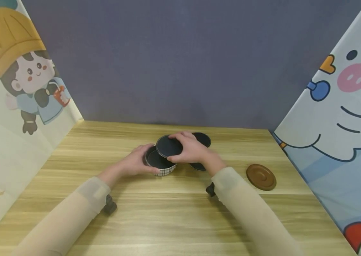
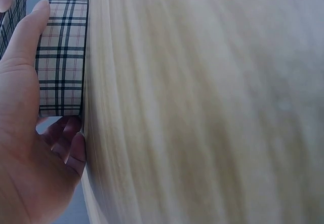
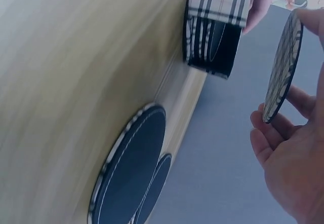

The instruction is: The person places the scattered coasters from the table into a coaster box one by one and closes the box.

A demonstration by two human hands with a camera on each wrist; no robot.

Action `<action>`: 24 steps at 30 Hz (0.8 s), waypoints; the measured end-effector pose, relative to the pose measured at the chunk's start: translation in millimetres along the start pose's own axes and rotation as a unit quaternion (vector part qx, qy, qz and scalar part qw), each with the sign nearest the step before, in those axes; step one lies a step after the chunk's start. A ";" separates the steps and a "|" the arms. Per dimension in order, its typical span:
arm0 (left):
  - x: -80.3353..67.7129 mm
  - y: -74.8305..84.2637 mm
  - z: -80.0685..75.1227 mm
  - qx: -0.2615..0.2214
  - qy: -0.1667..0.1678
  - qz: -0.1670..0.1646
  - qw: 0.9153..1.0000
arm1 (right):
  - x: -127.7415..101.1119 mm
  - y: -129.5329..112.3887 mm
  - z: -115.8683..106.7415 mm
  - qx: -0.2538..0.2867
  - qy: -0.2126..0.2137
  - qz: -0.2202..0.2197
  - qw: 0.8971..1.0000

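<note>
A round plaid coaster holder [image 1: 166, 171] with a black inside stands on the wooden table. My left hand [image 1: 137, 161] grips it around its side, thumb on the near wall [image 2: 62, 57] and fingers behind. In the right wrist view the holder [image 3: 220, 1] has a gap in its wall. My right hand [image 1: 191, 147] pinches a round coaster [image 1: 168, 145] by its edges, tilted over the holder's mouth. That coaster [image 3: 284, 64] is black on one face and plaid on the other. Two more coasters [image 3: 132, 160] lie black side up on the table, partly hidden by my right hand in the head view.
A brown round disc with raised rings [image 1: 261, 177] lies on the table at the right. A grey-blue panel [image 1: 180, 64] rises behind the table [image 1: 155, 220]. Printed cartoon panels stand along the left and right sides.
</note>
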State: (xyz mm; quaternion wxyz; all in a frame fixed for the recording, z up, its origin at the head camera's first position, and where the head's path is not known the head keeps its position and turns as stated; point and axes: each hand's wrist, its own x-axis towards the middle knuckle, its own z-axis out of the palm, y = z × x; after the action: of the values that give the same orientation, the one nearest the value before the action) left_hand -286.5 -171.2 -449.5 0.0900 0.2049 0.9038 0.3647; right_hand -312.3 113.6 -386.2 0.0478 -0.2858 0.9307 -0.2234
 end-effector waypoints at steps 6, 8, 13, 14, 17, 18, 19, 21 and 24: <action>0.2 -2.3 -0.1 -0.007 -0.005 0.006 1.000 | 7.7 -7.7 8.8 -0.003 -0.010 -0.004 1.000; 0.5 -3.1 0.3 -0.009 -0.006 0.010 1.000 | 9.1 -9.9 12.1 -0.003 -0.014 -0.007 1.000; 1.3 -4.7 0.7 -0.013 -0.006 0.016 1.000 | 10.6 -14.4 19.5 -0.007 -0.026 -0.011 1.000; 1.5 -4.9 0.6 -0.014 -0.006 0.015 1.000 | 10.7 -15.2 20.7 -0.008 -0.029 -0.011 0.999; 1.7 -4.7 0.3 -0.016 -0.010 0.014 1.000 | 11.2 -17.4 24.0 -0.013 -0.035 -0.011 0.999; 1.7 -4.6 0.2 -0.018 -0.011 0.014 1.000 | 11.2 -18.2 24.8 -0.015 -0.035 -0.011 0.999; 1.8 -4.5 0.1 -0.017 -0.012 0.014 1.000 | 11.8 -18.5 25.8 -0.020 -0.035 -0.014 0.999; 1.9 -4.6 0.1 -0.016 -0.013 0.016 1.000 | 12.7 -18.9 27.7 -0.026 -0.035 -0.018 0.999; 2.3 -5.3 0.1 -0.015 -0.013 0.021 1.000 | 14.4 -18.4 30.5 -0.035 -0.036 -0.026 0.998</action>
State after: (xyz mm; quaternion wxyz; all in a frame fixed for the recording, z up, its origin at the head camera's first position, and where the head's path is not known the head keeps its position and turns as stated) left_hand -290.2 -173.5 -453.3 0.0967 0.2273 0.8923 0.3779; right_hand -308.3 80.2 -404.8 0.0655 -0.3195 0.9277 -0.1815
